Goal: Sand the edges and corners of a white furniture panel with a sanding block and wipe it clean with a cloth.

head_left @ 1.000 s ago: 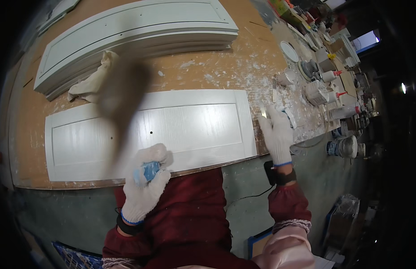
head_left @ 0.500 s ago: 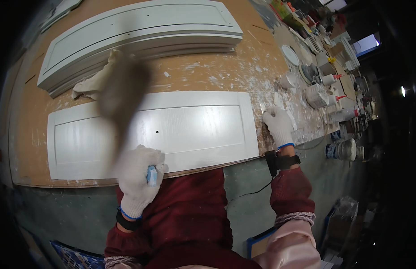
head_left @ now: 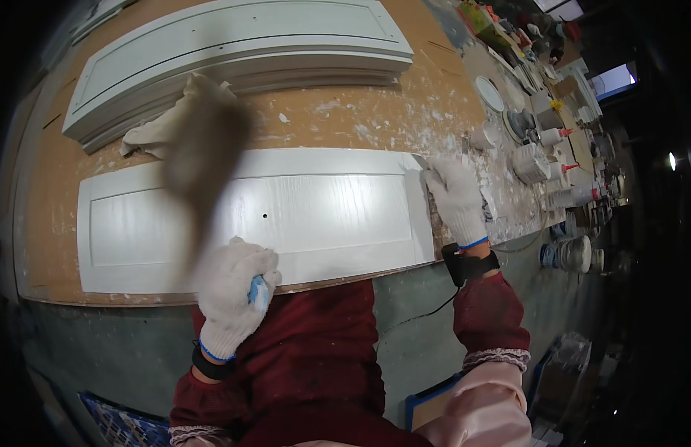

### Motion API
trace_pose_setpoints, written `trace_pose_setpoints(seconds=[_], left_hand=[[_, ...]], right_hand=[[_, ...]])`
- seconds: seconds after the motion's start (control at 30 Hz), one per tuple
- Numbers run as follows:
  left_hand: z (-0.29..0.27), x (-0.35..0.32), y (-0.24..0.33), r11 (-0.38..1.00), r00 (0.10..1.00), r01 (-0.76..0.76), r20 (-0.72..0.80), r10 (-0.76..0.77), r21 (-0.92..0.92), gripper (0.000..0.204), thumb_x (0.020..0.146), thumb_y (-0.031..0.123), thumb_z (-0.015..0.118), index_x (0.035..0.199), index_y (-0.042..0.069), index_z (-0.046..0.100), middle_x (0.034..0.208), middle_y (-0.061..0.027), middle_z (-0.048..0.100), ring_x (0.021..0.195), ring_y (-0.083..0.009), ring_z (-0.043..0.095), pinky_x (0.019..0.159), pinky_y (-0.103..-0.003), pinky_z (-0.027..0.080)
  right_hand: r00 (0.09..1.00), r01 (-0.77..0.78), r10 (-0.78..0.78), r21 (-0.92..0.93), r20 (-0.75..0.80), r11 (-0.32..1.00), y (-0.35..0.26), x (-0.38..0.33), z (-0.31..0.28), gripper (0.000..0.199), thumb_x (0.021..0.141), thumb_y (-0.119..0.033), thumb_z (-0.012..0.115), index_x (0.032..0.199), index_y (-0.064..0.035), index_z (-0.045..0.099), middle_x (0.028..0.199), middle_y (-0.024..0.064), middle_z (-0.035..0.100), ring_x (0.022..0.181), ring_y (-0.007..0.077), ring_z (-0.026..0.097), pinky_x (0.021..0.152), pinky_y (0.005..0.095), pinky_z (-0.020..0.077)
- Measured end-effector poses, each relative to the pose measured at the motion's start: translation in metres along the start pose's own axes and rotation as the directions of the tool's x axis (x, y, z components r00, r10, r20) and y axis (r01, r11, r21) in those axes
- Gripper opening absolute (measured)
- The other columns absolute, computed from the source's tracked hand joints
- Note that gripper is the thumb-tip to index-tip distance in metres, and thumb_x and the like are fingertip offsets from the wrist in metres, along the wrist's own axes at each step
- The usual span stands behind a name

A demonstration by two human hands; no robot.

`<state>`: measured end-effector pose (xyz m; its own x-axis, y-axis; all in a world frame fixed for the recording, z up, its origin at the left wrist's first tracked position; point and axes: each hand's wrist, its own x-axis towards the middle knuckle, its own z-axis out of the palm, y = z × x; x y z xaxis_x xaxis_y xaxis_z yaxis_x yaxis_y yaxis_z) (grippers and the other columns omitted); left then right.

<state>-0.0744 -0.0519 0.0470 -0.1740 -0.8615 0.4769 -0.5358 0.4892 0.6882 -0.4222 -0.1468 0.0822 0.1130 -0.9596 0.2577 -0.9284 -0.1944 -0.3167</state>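
A white panel [head_left: 330, 216] with a recessed centre and one small dark hole lies flat along the near side of the table. My left hand [head_left: 230, 294], in a white knit glove, is over its front edge, left of the middle. Those fingers are curled around a light blue object [head_left: 258, 293]; only a small part shows, so its kind is unclear. My right hand [head_left: 457, 201], gloved likewise, is at the panel's right end, near the far corner. Its fingers are extended with the tips by the edge, and nothing shows in them.
A stack of similar panels [head_left: 241, 52] lies farther back, with a crumpled beige cloth [head_left: 163, 123] before it. A blurred brown shape [head_left: 207, 149] covers part of the view. On the right stand a white cup [head_left: 485, 135], a white tub [head_left: 530, 164] and red-tipped bottles [head_left: 552, 136].
My right hand has moved from the table surface, left and away from me, to the panel's right edge, its fingers straighter. My left hand has barely shifted; the blue object shows slightly differently.
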Motion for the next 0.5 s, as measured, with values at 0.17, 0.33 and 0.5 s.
trace_pose_setpoints(seconds=[0.17, 0.33, 0.5], left_hand=[[-0.003, -0.004, -0.001, 0.978, 0.989, 0.146, 0.050, -0.140, -0.148, 0.011, 0.080, 0.006, 0.066, 0.090, 0.003, 0.064, 0.085, -0.0103, 0.065, 0.080, -0.0278, 0.061, 0.080, -0.041, 0.051], [-0.002, 0.002, -0.002, 0.998, 0.999, -0.005, 0.031, 0.007, -0.056, 0.012, 0.081, 0.006, 0.066, 0.092, 0.003, 0.063, 0.086, -0.0118, 0.064, 0.080, -0.0279, 0.060, 0.078, -0.040, 0.051], [-0.004, 0.001, 0.001, 0.997, 0.999, 0.020, 0.041, -0.017, -0.074, 0.014, 0.081, 0.006, 0.067, 0.093, 0.003, 0.062, 0.088, -0.0123, 0.064, 0.080, -0.0280, 0.061, 0.075, -0.040, 0.051]], right_hand=[[0.984, 0.114, -0.082, -0.201, 0.160, 0.973, -0.015, 0.006, 0.009, 0.013, 0.085, -0.010, 0.061, 0.097, -0.0069, 0.060, 0.090, 0.0143, 0.061, 0.086, 0.0343, 0.059, 0.074, 0.0401, 0.0473], [0.985, 0.157, -0.141, -0.177, 0.099, 0.972, -0.008, 0.006, 0.012, 0.010, 0.085, -0.010, 0.059, 0.095, -0.0075, 0.059, 0.086, 0.0135, 0.058, 0.082, 0.0344, 0.057, 0.070, 0.0413, 0.0462], [0.984, 0.136, -0.107, -0.216, 0.140, 0.967, -0.012, 0.006, 0.009, 0.010, 0.085, -0.011, 0.058, 0.095, -0.0071, 0.058, 0.084, 0.0133, 0.056, 0.082, 0.0340, 0.057, 0.070, 0.0413, 0.0460]])
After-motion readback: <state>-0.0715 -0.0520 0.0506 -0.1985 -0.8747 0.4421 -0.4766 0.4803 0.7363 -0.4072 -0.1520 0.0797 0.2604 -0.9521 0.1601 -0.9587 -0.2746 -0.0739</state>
